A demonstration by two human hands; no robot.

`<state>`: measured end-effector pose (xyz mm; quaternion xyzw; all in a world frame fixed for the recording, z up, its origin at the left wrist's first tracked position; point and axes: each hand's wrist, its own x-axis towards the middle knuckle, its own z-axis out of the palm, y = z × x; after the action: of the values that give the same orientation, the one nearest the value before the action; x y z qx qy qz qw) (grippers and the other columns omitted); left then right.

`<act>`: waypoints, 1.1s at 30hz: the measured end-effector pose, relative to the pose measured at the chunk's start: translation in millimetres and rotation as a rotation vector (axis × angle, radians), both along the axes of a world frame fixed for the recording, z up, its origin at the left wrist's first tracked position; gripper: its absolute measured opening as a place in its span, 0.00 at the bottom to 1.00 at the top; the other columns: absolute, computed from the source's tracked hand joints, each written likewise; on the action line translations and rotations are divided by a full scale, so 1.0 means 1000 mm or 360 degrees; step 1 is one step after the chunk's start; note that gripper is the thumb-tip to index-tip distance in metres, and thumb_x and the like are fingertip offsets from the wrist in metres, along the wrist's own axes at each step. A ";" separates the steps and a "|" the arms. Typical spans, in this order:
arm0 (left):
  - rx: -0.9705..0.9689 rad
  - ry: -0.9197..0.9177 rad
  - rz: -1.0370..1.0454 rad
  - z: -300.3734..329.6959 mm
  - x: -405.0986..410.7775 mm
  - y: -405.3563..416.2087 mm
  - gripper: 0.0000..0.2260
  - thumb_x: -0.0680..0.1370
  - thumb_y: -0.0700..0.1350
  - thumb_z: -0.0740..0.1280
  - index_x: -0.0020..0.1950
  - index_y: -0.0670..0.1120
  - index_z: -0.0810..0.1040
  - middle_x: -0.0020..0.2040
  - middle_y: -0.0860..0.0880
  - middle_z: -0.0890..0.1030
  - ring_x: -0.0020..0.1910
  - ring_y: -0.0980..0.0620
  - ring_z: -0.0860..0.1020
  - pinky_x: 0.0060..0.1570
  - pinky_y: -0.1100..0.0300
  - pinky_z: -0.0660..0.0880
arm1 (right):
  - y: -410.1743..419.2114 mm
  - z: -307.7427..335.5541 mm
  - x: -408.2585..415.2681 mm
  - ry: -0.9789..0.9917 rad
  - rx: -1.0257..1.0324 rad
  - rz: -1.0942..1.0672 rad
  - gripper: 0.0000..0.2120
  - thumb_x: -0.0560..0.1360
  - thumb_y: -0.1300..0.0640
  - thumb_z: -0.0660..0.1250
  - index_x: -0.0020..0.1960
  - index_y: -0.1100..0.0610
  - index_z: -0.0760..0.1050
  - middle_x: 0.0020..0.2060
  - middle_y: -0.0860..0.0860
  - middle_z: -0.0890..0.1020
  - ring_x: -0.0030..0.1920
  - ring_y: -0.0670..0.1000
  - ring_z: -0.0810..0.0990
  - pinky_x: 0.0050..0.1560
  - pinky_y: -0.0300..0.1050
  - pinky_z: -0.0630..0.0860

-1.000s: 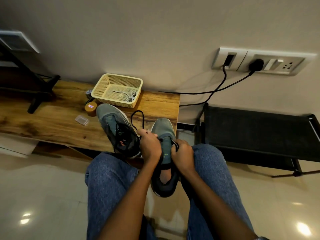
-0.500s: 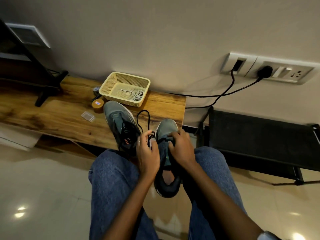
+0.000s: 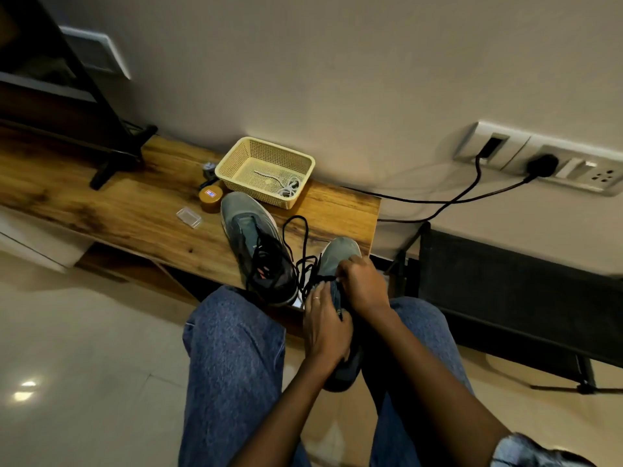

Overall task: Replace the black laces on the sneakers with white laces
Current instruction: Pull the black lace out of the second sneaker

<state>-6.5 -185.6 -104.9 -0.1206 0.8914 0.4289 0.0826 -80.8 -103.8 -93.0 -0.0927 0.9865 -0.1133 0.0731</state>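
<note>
Far left, I log a dark stand [image 3: 101, 129] with one black foot resting on the wooden bench [image 3: 101, 210], and a pale wall vent [image 3: 97, 52] behind it. The bench runs along the beige wall [image 3: 337, 62], above a glossy tiled floor [image 3: 84, 348] showing a light glare at near left.

On the bench, left to right: a small clear plastic case [image 3: 188, 217]; a round amber container [image 3: 210, 197] with a small grey item I cannot identify just behind it; a cream perforated basket [image 3: 266, 170] against the wall, holding the white laces [image 3: 286, 188] in its right corner. Just near the basket stands the left sneaker [image 3: 256, 244], grey, toe pointing to the wall, its black laces loose.

Between my knees, in blue jeans [image 3: 236, 348], I hold the right sneaker [image 3: 340, 254], toe up against the bench's near edge. A black lace [image 3: 296, 237] loops from it over the bench. My left hand [image 3: 325, 325], a ring on one finger, grips the shoe's side, fingers curled at the eyelets. My right hand [image 3: 364, 284] is curled over the tongue, pinching the lace.

At right, a wall socket strip [image 3: 539, 163] carries two black cables [image 3: 455, 200] trailing leftwards behind the bench. Below it stands a black mesh rack [image 3: 522, 298].
</note>
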 end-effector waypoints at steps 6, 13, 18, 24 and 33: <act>0.0012 0.0007 -0.0095 -0.007 -0.006 0.004 0.25 0.83 0.41 0.54 0.79 0.44 0.49 0.79 0.47 0.51 0.78 0.50 0.49 0.75 0.56 0.50 | 0.000 -0.005 0.005 0.0020 -0.0336 -0.0175 0.03 0.80 0.60 0.58 0.50 0.60 0.68 0.50 0.61 0.78 0.50 0.63 0.76 0.41 0.51 0.66; 0.0093 -0.0033 -0.0026 -0.005 -0.012 0.003 0.23 0.82 0.39 0.55 0.77 0.42 0.58 0.75 0.43 0.63 0.73 0.46 0.63 0.70 0.56 0.62 | -0.002 0.001 0.025 0.0125 -0.0917 -0.0798 0.04 0.81 0.61 0.54 0.47 0.58 0.62 0.39 0.52 0.73 0.39 0.54 0.71 0.38 0.47 0.64; 0.0118 -0.0075 0.0130 -0.008 -0.020 -0.004 0.20 0.81 0.39 0.56 0.74 0.44 0.65 0.65 0.40 0.76 0.60 0.41 0.75 0.57 0.49 0.72 | -0.005 0.002 0.023 0.0160 -0.1382 -0.0983 0.04 0.82 0.62 0.53 0.48 0.57 0.63 0.38 0.53 0.78 0.41 0.56 0.78 0.43 0.48 0.73; 0.0068 -0.0076 0.0004 -0.005 -0.017 -0.001 0.24 0.81 0.36 0.56 0.77 0.42 0.57 0.77 0.45 0.60 0.74 0.47 0.61 0.71 0.59 0.58 | 0.006 -0.006 0.006 -0.0105 -0.0934 -0.0580 0.09 0.74 0.64 0.67 0.54 0.60 0.77 0.46 0.53 0.78 0.46 0.52 0.77 0.46 0.39 0.69; 0.0105 -0.0066 0.0029 -0.005 -0.016 -0.002 0.24 0.81 0.36 0.56 0.77 0.42 0.58 0.76 0.45 0.61 0.74 0.48 0.61 0.71 0.61 0.58 | 0.000 -0.017 0.001 0.0139 -0.0449 -0.0321 0.04 0.78 0.62 0.63 0.48 0.63 0.73 0.48 0.62 0.79 0.47 0.62 0.79 0.42 0.51 0.72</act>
<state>-22.9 -187.3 -110.0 -0.1348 0.8738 0.4562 0.1010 -79.4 -103.7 -109.6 -0.0075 0.9674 -0.2532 0.0046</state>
